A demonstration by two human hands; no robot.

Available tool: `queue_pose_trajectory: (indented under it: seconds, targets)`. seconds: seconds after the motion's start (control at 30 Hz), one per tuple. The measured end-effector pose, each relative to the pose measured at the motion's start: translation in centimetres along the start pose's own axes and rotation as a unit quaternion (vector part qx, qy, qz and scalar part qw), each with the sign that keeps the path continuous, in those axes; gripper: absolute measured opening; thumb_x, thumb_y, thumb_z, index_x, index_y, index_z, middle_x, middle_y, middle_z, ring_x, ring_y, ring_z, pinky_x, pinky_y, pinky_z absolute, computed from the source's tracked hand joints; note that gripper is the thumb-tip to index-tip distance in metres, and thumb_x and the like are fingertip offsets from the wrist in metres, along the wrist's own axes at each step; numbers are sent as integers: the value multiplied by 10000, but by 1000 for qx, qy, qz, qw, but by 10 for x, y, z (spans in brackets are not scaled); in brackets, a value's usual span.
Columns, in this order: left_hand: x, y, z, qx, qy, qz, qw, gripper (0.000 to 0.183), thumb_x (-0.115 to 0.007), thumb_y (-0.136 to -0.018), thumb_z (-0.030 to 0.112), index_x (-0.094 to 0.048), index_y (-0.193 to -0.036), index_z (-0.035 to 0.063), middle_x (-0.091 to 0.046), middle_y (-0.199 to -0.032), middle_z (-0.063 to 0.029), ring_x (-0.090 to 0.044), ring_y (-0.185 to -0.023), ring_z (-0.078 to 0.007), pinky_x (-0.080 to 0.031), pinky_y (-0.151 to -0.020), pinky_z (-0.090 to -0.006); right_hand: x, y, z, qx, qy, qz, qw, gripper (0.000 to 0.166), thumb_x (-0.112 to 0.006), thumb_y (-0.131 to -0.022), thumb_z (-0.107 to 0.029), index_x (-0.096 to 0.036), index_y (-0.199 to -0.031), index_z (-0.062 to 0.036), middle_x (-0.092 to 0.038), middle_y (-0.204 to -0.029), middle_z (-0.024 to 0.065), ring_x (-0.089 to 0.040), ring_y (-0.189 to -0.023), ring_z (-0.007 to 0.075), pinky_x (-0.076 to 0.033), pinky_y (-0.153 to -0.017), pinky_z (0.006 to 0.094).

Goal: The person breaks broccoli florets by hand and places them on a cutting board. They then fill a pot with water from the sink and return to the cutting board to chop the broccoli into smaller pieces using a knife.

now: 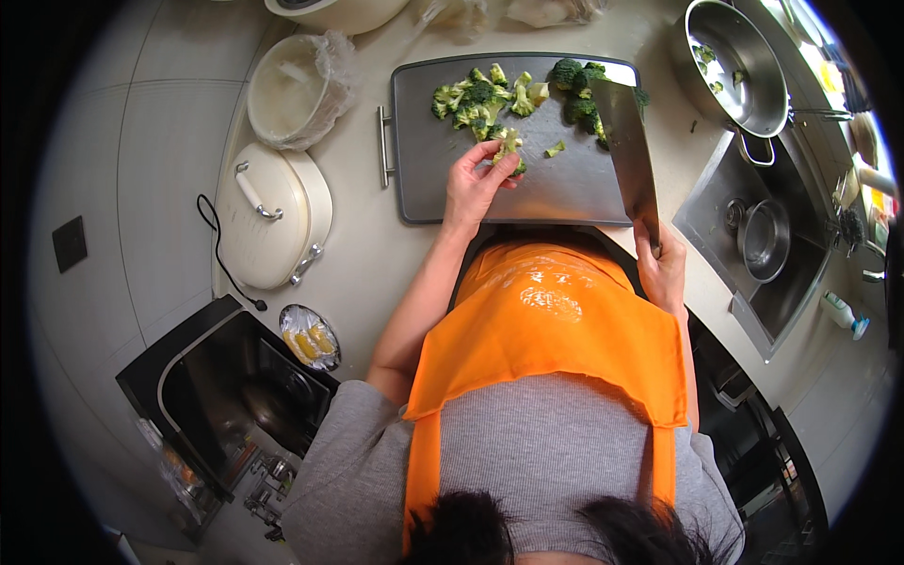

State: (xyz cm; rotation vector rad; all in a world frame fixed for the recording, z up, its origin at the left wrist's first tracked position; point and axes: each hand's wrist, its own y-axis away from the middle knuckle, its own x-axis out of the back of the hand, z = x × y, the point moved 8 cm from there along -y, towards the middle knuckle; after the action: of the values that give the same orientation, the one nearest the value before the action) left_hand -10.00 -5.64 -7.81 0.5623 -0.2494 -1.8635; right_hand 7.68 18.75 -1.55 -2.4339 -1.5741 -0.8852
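My left hand [479,180] pinches a broccoli floret [510,145] between thumb and fingers, over the grey cutting board [438,191]. In my right hand [661,265] is the handle of a cleaver [625,148], its broad blade pointing away from me over the board's right side. Several cut florets [480,95] lie in a heap beyond my left hand. A larger group of dark green broccoli [580,88] sits at the far right, partly hidden by the blade. One small trimmed piece [555,149] lies alone near the middle.
A steel pot [759,78] with a few broccoli pieces stands at the far right. Below it is a sink [784,296] holding a metal bowl [764,240]. At left are a plastic-covered bowl [289,92], a cream electric cooker [272,212] and a wrapped plate of yellow food [309,337].
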Motion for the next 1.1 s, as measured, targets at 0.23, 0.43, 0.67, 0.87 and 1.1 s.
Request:
queue_pose_trajectory:
  seconds: [0.23,0.43,0.67,0.87,1.1]
  targets:
    - [-4,9,24,-240,-332,83,908,226,-825,-802,45,-651,-946,54,-613,-892,-11,-585,-669,-90,-506,-605,-241,-13,-2,-17,4,59,-63,996,284,-608,-970,-81,-663,-1246,-45,-453,-636,89,-410,-601,86,-426,-566,277]
    - [-5,3,-8,-281,-442,81,848,203,-808,-799,90,-642,-913,62,-596,-863,-58,-619,-669,-148,-514,-593,-285,-21,8,-17,-35,140,-153,978,368,-636,-922,-81,-661,-1289,-88,-606,-734,236,-651,-597,292,-513,-637,329]
    - [-9,6,-13,-284,-436,51,852,246,-744,-728,40,-631,-942,84,-618,-891,-67,-656,-722,-252,-550,-639,-368,-29,22,-11,-15,237,-220,946,454,-629,-896,-138,-618,-1350,-116,-703,-856,232,-694,-785,399,-552,-769,462]
    - [-5,3,-16,-234,-420,59,875,241,-796,-738,81,-616,-898,58,-606,-815,-66,-618,-655,-190,-528,-604,-323,-36,25,-5,3,283,-237,929,492,-630,-909,-187,-572,-1392,-112,-700,-850,225,-694,-775,393,-551,-742,463]
    - [-4,0,-18,-290,-444,60,846,255,-813,-747,113,-629,-913,52,-624,-819,-110,-633,-698,-334,-540,-649,-418,-57,20,5,-13,284,-227,932,491,-617,-914,-196,-548,-1390,-92,-697,-882,253,-680,-798,435,-537,-738,508]
